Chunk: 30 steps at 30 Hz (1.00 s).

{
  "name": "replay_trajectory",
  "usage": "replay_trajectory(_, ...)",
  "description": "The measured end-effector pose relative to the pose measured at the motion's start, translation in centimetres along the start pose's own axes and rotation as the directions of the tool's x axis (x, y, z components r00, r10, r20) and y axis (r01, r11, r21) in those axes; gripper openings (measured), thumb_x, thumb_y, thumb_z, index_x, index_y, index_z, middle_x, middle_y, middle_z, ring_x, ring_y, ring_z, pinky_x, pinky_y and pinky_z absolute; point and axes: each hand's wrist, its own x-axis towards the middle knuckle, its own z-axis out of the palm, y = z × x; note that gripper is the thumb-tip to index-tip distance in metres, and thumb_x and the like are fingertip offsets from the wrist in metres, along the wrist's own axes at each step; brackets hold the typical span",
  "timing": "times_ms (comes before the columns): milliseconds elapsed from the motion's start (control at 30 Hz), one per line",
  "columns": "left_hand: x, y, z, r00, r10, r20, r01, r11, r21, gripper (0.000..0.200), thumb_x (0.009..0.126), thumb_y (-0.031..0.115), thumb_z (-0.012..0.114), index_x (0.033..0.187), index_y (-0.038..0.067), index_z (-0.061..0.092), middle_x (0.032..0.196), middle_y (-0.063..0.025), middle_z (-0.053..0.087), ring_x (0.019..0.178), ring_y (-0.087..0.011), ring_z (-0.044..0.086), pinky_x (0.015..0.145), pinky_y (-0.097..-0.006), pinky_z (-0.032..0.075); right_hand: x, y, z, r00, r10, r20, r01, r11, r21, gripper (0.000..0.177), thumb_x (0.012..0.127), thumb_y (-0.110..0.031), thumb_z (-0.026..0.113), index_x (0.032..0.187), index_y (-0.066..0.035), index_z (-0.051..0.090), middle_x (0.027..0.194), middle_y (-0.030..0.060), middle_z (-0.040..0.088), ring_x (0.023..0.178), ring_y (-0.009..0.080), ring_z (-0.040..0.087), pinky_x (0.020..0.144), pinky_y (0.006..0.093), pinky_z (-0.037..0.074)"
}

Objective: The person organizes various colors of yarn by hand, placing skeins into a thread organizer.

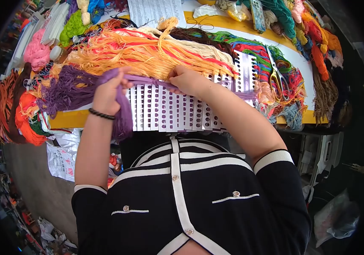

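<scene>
Purple thread point(141, 80) runs crosswise over the punched cards point(150, 111) — left hand point(109, 92) gripping its bundle, right hand point(187, 81) seemingly pinching it farther right — grip partly hidden.

The one camera sits on the person's head and faces forward and steeply down. It is close to the body: the dark shirt point(216, 225) fills the lower middle, while the left hand point(109, 95) and right hand point(187, 81) show farther off, over the table point(71, 120) that spans the upper part. The wide lens bends the table's edge, takes in floor point(41, 182) at left, and blackens the corners.
</scene>
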Motion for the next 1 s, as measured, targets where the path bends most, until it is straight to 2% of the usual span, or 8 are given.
replay_trajectory(167, -1.2, 5.6, -6.5, 0.998, 0.009, -0.069, -0.023, 0.98, -0.199, 0.03, 0.091, 0.016, 0.055, 0.118, 0.002, 0.053, 0.077, 0.0016, 0.054, 0.067, -0.0053, 0.054, 0.049, -0.0138, 0.039, 1.3, 1.5, 0.4, 0.979, -0.175, -0.106, 0.126, 0.925, -0.358, 0.012, 0.087, -0.006, 0.045, 0.098, -0.004, 0.051, 0.078, 0.0073, 0.062, 0.066, 0.0121, 0.059, 0.06, 0.0233, 0.048)
replay_trajectory(400, -3.4, 13.2, -15.4, 0.928, 0.369, -0.042, -0.36, 0.864, -0.352, 0.034, 0.094, 0.013, 0.049, 0.125, 0.002, 0.047, 0.094, -0.0045, 0.056, 0.081, -0.0091, 0.058, 0.062, -0.0165, 0.049, 2.4, 2.7, 0.3, 0.998, -0.056, -0.018, 0.054, 0.995, -0.082, 0.019, 0.08, -0.01, 0.048, 0.095, -0.003, 0.056, 0.081, 0.0085, 0.066, 0.079, 0.0196, 0.063, 0.072, 0.0318, 0.047)
replay_trajectory(467, -3.9, 13.6, -13.3, 0.808, 0.413, -0.421, -0.522, 0.833, -0.183, 0.035, 0.093, 0.014, 0.049, 0.126, 0.002, 0.046, 0.114, -0.0128, 0.055, 0.099, -0.0193, 0.058, 0.08, -0.0249, 0.051, 2.5, 2.6, 0.5, 0.995, -0.085, -0.056, 0.072, 0.977, -0.201, 0.019, 0.08, -0.012, 0.049, 0.095, -0.004, 0.057, 0.082, 0.009, 0.066, 0.081, 0.0208, 0.063, 0.072, 0.0327, 0.047)
replay_trajectory(567, -7.0, 10.8, -9.4, 0.937, 0.142, -0.319, -0.17, 0.984, -0.059, 0.05, 0.092, 0.029, 0.052, 0.136, 0.011, 0.036, 0.138, -0.0136, 0.039, 0.12, -0.0242, 0.045, 0.093, -0.0366, 0.04, 0.4, 1.5, 1.0, 0.978, -0.195, -0.077, 0.158, 0.928, -0.338, 0.009, 0.087, -0.007, 0.048, 0.092, -0.002, 0.054, 0.078, 0.0063, 0.063, 0.066, 0.0129, 0.059, 0.06, 0.0249, 0.047)
replay_trajectory(667, -9.5, 5.9, -6.8, 0.983, 0.166, -0.08, -0.147, 0.968, 0.204, 0.034, 0.089, 0.016, 0.048, 0.12, 0.0, 0.05, 0.117, -0.0115, 0.058, 0.103, -0.0174, 0.056, 0.079, -0.0276, 0.043, -3.2, -0.3, 3.4, 0.892, -0.418, -0.174, 0.331, 0.864, -0.379, 0.008, 0.086, -0.01, 0.054, 0.09, -0.003, 0.055, 0.075, 0.0036, 0.06, 0.065, 0.01, 0.056, 0.059, 0.0241, 0.045)
replay_trajectory(733, -11.1, 2.5, -4.8, 0.965, 0.263, 0.005, -0.257, 0.937, 0.235, 0.023, 0.079, 0.004, 0.055, 0.1, -0.004, 0.058, 0.093, -0.0092, 0.063, 0.08, -0.0159, 0.063, 0.069, -0.0245, 0.048, -4.9, -1.8, 5.6, 0.822, -0.564, -0.081, 0.542, 0.818, -0.193, 0.012, 0.085, -0.012, 0.059, 0.093, -0.003, 0.056, 0.072, 0.0022, 0.057, 0.065, 0.0081, 0.053, 0.059, 0.0235, 0.044)
replay_trajectory(867, -13.4, 1.4, -0.7, 0.973, 0.129, 0.192, -0.106, 0.986, -0.127, 0.037, 0.084, 0.001, 0.05, 0.12, -0.007, 0.047, 0.108, -0.0168, 0.059, 0.075, -0.0189, 0.064, 0.064, -0.0263, 0.052, -6.4, -3.4, 9.4, 0.692, -0.718, 0.08, 0.722, 0.69, -0.051, 0.012, 0.085, -0.008, 0.061, 0.094, 0.0, 0.063, 0.08, 0.0034, 0.06, 0.072, 0.0091, 0.054, 0.062, 0.0227, 0.044)
replay_trajectory(1000, -13.7, 0.9, 0.0, 0.973, 0.099, 0.207, -0.086, 0.994, -0.074, 0.048, 0.084, 0.0, 0.05, 0.13, -0.007, 0.039, 0.108, -0.0135, 0.06, 0.086, -0.0175, 0.062, 0.079, -0.0277, 0.051, -7.4, -3.5, 11.3, 0.859, -0.457, 0.229, 0.325, 0.835, 0.444, 0.014, 0.087, -0.006, 0.058, 0.092, 0.006, 0.062, 0.076, 0.0082, 0.062, 0.062, 0.0111, 0.054, 0.058, 0.0231, 0.044)
